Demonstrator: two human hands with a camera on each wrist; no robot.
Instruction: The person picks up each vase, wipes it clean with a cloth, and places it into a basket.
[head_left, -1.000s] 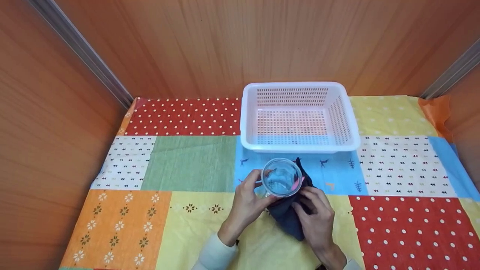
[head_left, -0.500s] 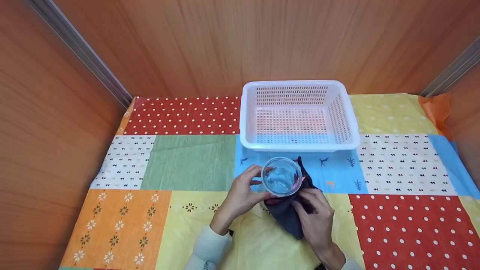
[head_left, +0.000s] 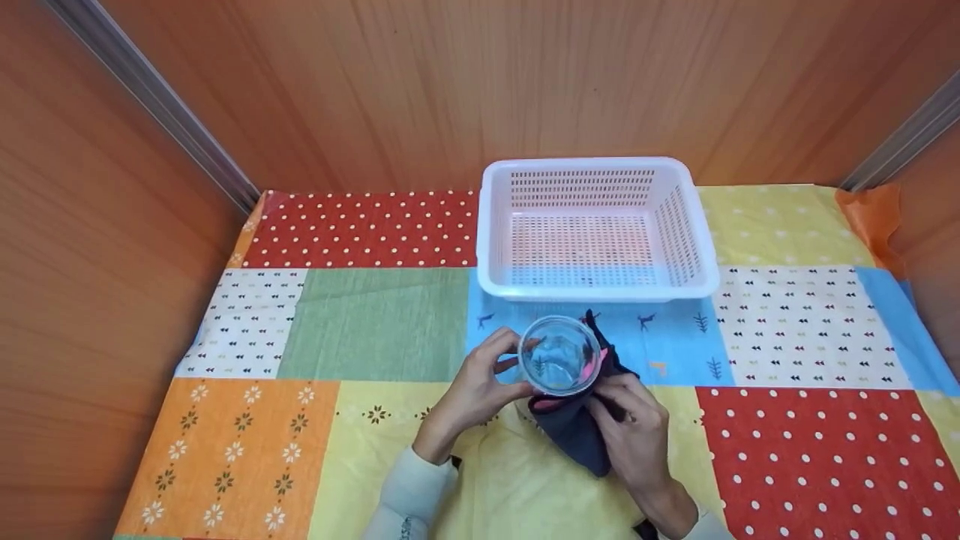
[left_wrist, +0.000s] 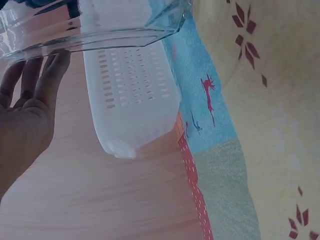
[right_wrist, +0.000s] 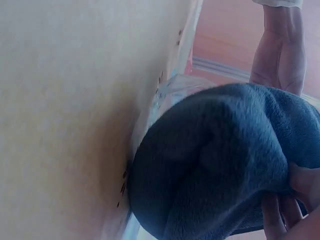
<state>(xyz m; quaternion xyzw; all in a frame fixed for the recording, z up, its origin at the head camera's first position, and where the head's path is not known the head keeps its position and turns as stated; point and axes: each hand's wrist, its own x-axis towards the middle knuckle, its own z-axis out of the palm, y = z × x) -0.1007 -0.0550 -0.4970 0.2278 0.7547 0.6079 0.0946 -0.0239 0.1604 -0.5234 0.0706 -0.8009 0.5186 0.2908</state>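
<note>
Over the blue and yellow patches of the cloth-covered table, my left hand [head_left: 474, 391] holds a clear round glass [head_left: 553, 351] by its side, thumb in front and fingers behind. The glass's mouth faces the head camera. My right hand [head_left: 634, 429] pinches a dark blue-grey cloth [head_left: 574, 441] against the glass's right side; pink parts of it show at the rim and through the wall. In the left wrist view, fingers [left_wrist: 47, 80] touch the glass [left_wrist: 115, 40]. The bunched cloth [right_wrist: 225, 160] fills much of the right wrist view and hides most of the glass.
A white plastic basket [head_left: 600, 292] with slotted walls stands just beyond the glass, near the back wooden panel [head_left: 420, 90]. A patchwork tablecloth [head_left: 382, 322] covers the table. Wooden panels also rise at both sides.
My left hand has shifted slightly left and outward around the glass, its thumb moving back along the side. More of the cloth's pink shows below the rim. The right hand stays nearly still.
</note>
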